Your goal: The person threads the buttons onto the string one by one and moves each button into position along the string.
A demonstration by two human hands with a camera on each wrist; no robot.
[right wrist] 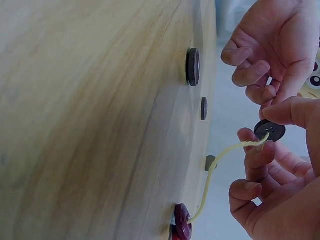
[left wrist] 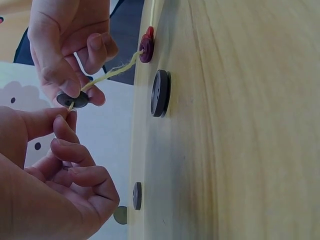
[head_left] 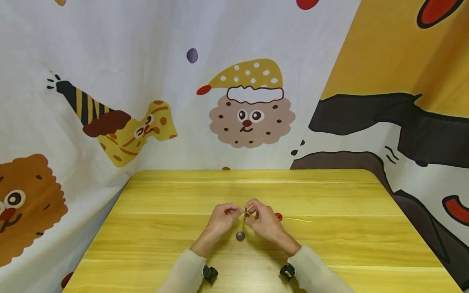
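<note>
My right hand [head_left: 265,221] pinches a dark, round button [right wrist: 270,131] between thumb and fingertips, above the table. A yellow string [right wrist: 231,148] passes through a hole in that button. On its other side my left hand [head_left: 221,219] pinches the short string end [left wrist: 71,106] between thumb and index finger, close to the button. The string runs back to a dark red button [left wrist: 146,48] with a brighter red one against it, near the tabletop. A larger brown button [head_left: 240,236] lies on the table below the hands.
Another small dark button [left wrist: 137,195] lies on the wooden table [head_left: 146,244]. The string's long tail [head_left: 300,220] stretches right across the tabletop. A printed cartoon curtain [head_left: 165,61] hangs behind the table.
</note>
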